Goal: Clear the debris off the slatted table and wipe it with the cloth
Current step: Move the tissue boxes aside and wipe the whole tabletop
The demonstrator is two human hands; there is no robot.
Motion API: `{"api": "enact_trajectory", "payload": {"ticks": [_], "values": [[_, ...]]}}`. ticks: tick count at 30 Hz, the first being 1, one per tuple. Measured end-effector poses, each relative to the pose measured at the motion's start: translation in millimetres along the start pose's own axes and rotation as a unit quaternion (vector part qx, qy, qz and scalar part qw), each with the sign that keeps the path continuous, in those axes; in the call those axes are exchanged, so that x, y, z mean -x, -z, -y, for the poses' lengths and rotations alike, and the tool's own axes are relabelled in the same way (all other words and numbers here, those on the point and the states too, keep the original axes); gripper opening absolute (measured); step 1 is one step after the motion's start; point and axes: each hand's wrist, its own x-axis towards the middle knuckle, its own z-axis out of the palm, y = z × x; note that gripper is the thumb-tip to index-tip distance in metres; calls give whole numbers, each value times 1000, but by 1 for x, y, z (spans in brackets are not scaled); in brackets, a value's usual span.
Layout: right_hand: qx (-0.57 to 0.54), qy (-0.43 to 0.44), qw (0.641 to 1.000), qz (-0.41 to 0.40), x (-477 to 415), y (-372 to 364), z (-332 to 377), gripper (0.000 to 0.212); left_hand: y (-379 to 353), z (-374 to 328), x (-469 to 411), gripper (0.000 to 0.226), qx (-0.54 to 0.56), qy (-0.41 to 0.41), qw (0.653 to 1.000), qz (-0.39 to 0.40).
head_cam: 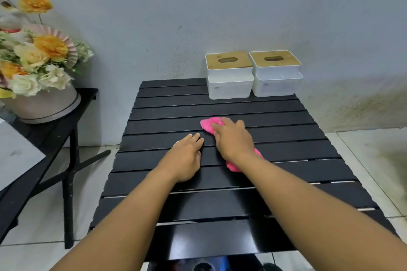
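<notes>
Right hand (233, 138) pressing pink cloth (210, 124) flat at mid slatted surface (286, 138), fingers curled over it, left hand (187, 156) palm-down beside, fingers together, two white tissue boxes (229, 75) at far edge.

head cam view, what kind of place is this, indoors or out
Probably a plain corner of a home, maybe a utility space: a stained painted wall, tiled floor, a folding slatted table with two tissue boxes, and a flower arrangement beside it.

Cloth (210, 124) mid-table (286, 138); two boxes (230, 86) at far edge.
</notes>
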Motion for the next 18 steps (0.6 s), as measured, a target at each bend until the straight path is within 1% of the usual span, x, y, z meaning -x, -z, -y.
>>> {"api": "enact_trajectory", "payload": {"ticks": [1, 2, 4, 6, 8, 9, 10, 11, 12, 13, 15, 17, 18], "values": [[1, -10, 1000, 5, 0, 7, -9, 35, 0, 1, 2, 47, 1, -3, 1000, 4], [-2, -41, 999, -2, -2, 14, -27, 37, 1, 1, 4, 46, 2, -5, 1000, 5], [6, -127, 992, -15, 5, 30, -73, 39, 2, 0, 6, 44, 5, -3, 1000, 6], [8, -213, 976, -42, 28, 48, -123, 38, 4, -3, 8, 43, 3, -4, 1000, 3], [-76, -301, 946, -89, 55, 63, -151, 39, 4, -4, 7, 43, -2, -3, 1000, 1], [-106, -325, 933, -107, 64, 67, -152, 41, 4, -5, 7, 43, -4, -3, 1000, -2], [-107, -338, 929, -109, 67, 67, -145, 43, 3, -5, 6, 42, -5, -3, 1000, -5], [-83, -332, 934, -105, 67, 63, -133, 41, 3, -6, 6, 42, -4, -3, 1000, -7], [-61, -303, 946, -92, 68, 55, -118, 37, 3, -7, 6, 42, -5, -2, 1000, -8], [-39, -257, 962, -78, 69, 47, -97, 32, 3, -7, 6, 42, -8, 0, 1000, -9], [5, -134, 990, -46, 75, 26, -56, 27, 2, -8, 5, 42, -13, 1, 1000, -7], [23, -22, 999, -12, 86, 17, -27, 29, 2, -7, 5, 43, -13, 2, 1000, -8], [20, 8, 1000, -6, 88, 17, -28, 30, 2, -6, 5, 43, -13, 1, 1000, -9]]}}
